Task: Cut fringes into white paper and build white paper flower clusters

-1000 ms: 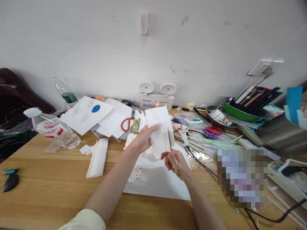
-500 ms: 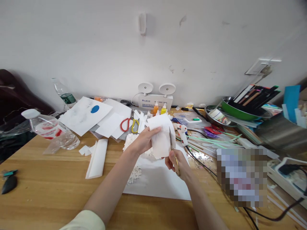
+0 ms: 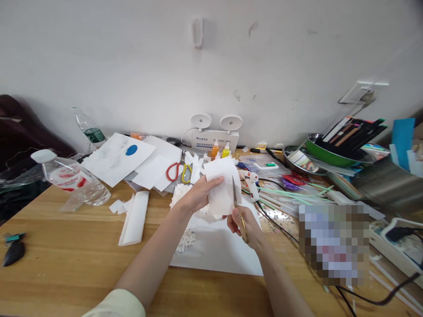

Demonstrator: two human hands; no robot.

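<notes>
My left hand (image 3: 201, 193) pinches a white piece of paper (image 3: 220, 198) by its left side, thumb on top. Closed around gold-handled scissors (image 3: 243, 226), my right hand (image 3: 246, 224) sits at the paper's lower right. The scissors' blades point up along the paper's right side, which curls away. Below both hands, a white sheet (image 3: 218, 251) lies on the wooden table, bearing a rough white mass (image 3: 187, 240) of small pieces that is partly hidden by my left arm.
To the left are a folded white paper roll (image 3: 135, 220), a water bottle (image 3: 72, 178) and loose sheets (image 3: 119, 158). Red and yellow-handled pliers (image 3: 173, 171) lie behind my hands. A white glue gun (image 3: 252, 185), its cable, straws and a green bowl (image 3: 327, 149) of markers crowd the right.
The paper's lower edge has shifted up slightly, and the scissors' blades have tilted a little against its right side. Both hands stay in nearly the same place.
</notes>
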